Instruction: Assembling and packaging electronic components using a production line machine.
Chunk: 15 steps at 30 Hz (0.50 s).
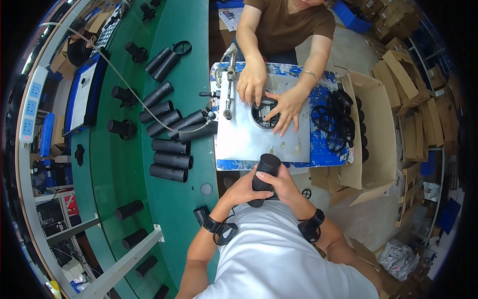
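Note:
Both my hands are wrapped round a black ribbed cylinder (269,163), held tilted in front of my white shirt at the near edge of the blue work table. My left hand (241,190) grips its left and lower side. From the right, my right hand (285,185) closes on it, thumb across the front. Across the table, a co-worker's two hands work at a round black ring part (258,115) set in a metal plate (239,144). Beside them stands a small lever press (230,82). Part of the cylinder is hidden behind my fingers.
On the green bench (194,55) at left lie several black cylinders (171,159). A pile of black rings (339,124) rests on the table's right end, next to an open cardboard box (371,164). A thin hose (119,74) hangs over the bench.

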Tool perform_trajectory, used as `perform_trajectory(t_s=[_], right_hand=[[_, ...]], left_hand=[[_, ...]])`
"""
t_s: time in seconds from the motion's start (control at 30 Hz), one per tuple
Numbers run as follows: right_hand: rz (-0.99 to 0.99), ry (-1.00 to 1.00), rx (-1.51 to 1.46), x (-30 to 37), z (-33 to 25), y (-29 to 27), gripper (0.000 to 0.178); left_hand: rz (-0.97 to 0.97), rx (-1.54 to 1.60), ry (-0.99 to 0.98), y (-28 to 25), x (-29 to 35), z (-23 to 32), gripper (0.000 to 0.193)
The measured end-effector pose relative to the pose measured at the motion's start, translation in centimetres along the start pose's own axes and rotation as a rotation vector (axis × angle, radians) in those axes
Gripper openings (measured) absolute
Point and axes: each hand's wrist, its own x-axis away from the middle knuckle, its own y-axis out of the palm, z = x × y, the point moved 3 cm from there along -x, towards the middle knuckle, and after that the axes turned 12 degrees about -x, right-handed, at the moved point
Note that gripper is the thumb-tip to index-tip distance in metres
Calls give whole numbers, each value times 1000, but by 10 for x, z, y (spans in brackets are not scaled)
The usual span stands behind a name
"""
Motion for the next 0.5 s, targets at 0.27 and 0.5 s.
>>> perform_trajectory(t_s=[0.27,0.5], right_hand=[[15,68,-46,-10,5,-11,34],[24,51,-87,-17,-2,-11,31]], left_hand=[[10,-10,-41,0,-7,-2,99],[-5,-31,-117,-7,-14,-6,104]])
